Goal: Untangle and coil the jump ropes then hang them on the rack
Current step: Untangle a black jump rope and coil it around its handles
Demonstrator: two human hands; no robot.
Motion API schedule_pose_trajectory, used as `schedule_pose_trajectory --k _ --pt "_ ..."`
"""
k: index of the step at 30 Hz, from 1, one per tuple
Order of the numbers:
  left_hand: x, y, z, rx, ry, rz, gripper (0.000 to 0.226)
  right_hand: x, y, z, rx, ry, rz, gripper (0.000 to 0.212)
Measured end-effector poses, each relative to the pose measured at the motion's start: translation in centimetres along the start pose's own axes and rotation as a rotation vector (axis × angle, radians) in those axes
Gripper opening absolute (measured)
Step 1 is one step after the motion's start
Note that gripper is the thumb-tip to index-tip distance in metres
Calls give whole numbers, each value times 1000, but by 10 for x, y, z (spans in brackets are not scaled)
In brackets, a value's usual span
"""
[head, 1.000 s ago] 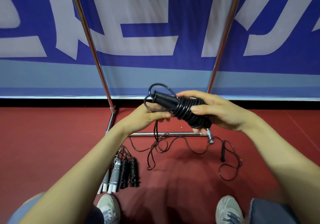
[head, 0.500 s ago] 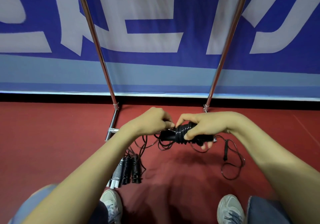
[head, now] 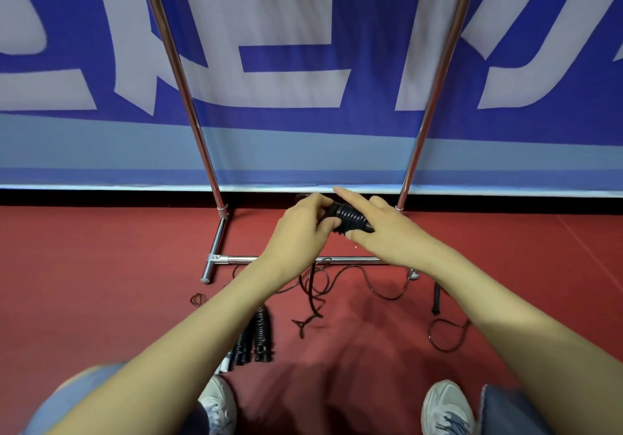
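Judging by how things lie, the job is partway through, with none of the hanging done as far as can be seen. The blue-and-white banner [head: 303,64] fills the background, and the red floor [head: 101,283] carries everything else. The chrome rack [head: 188,97] stands against the banner. Only its two uprights and low crossbar are in view, and no rope hangs on those parts. The top rail is out of frame, so I cannot tell what is up there.

One loose rope [head: 312,294] lies sprawled and knotted on the floor just in front of the crossbar, its handle [head: 436,298] off to the right. That one looks untouched, so it is left to untangle and coil. A few wound bundles [head: 261,337] lie side by side near the person's left shoe, apparently coiled and waiting to go up.

The left hand [head: 301,229] and right hand [head: 384,229] are both raised between the uprights, above the crossbar. They share one coiled black rope [head: 349,219]. The left curls its fingers round the near end. The right clamps the other end with thumb beneath, its index finger pointing straight out. The winding looks tight and nearly finished, so securing the end and hanging it seem the next steps.
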State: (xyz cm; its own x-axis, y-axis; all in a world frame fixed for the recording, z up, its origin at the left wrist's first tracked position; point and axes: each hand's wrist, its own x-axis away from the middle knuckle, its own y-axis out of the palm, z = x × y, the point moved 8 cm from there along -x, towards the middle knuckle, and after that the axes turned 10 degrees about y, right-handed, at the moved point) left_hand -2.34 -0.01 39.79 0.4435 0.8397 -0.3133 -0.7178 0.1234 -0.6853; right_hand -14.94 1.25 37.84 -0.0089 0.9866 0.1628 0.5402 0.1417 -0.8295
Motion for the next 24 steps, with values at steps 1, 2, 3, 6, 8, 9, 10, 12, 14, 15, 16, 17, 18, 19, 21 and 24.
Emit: schedule_pose_trajectory --k 1,2,3,6,8,9,10,12,14,15,16,17,18,19,21,24 --pt "0 0 -3 105 -51 5 20 0 -4 1 8 3 36 68" --pt "0 0 -6 220 -98 18 19 -1 -8 1 25 5 78 66" --pt "0 -1 -8 324 -136 40 20 -1 -11 1 43 6 118 64" --pt "4 -3 -9 501 -196 98 20 -4 -19 4 31 42 206 60" --pt "5 -1 -6 578 -194 86 11 -10 -29 12 -67 76 247 60" --pt "5 0 -5 614 -189 80 10 -12 -35 16 -129 93 265 61" --pt "5 0 -5 641 -185 74 14 -14 -40 21 -176 111 279 62" --pt "3 1 -4 698 -180 47 14 -15 -47 26 -208 141 295 62" --pt "1 2 -4 762 -184 15 9 -14 -50 25 -258 149 299 59" --pt "0 2 -5 776 -191 6 6 -14 -51 24 -307 150 289 56" --pt "-1 1 -8 772 -198 8 5 -14 -51 23 -376 144 270 54" --pt "-2 -1 -12 751 -204 15 6 -14 -51 22 -466 127 236 53" --pt "-3 -4 -15 726 -208 22 7 -14 -51 20 -568 108 187 51" --pt "-3 -7 -18 700 -208 27 8 -12 -50 17 -666 87 127 50" --pt "-4 -14 -21 650 -198 30 12 -10 -49 12 -807 53 18 49" --pt "-4 -23 -20 550 -160 38 19 -6 -46 12 -869 40 -60 49"
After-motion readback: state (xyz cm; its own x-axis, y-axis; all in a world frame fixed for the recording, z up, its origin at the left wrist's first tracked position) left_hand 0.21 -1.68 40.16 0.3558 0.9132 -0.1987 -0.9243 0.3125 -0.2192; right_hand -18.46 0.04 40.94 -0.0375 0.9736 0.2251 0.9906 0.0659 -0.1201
